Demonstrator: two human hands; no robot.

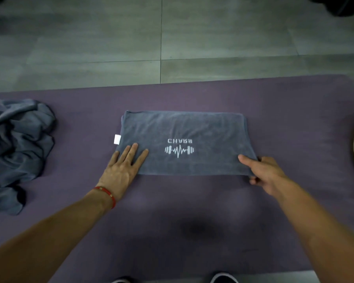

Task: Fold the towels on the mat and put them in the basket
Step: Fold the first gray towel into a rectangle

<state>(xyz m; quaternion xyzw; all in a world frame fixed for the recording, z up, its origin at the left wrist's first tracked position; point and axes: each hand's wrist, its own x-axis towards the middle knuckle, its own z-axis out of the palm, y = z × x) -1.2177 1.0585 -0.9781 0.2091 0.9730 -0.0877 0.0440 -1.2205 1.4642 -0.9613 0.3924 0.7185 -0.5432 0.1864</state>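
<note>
This looks like a gym or exercise room. A purple exercise mat (pixel 192 201) lies on a grey tiled floor (pixel 90 48) well beyond the fingertips. The grey towel (pixel 184 129) under the fingers bears a white dumbbell-and-pulse logo (pixel 179 150).

folded grey towel (pixel 184 142): white printed logo (pixel 179 149), upside down to the camera, lettering roughly "chang" (last letters unclear) beside a dumbbell-and-pulse-line emblem; white side tag (pixel 117 139), unreadable.

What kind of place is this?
Probably a gym or workout room: a purple exercise mat lies on grey floor tiles, and the folded grey towel bears a white dumbbell logo.
</note>
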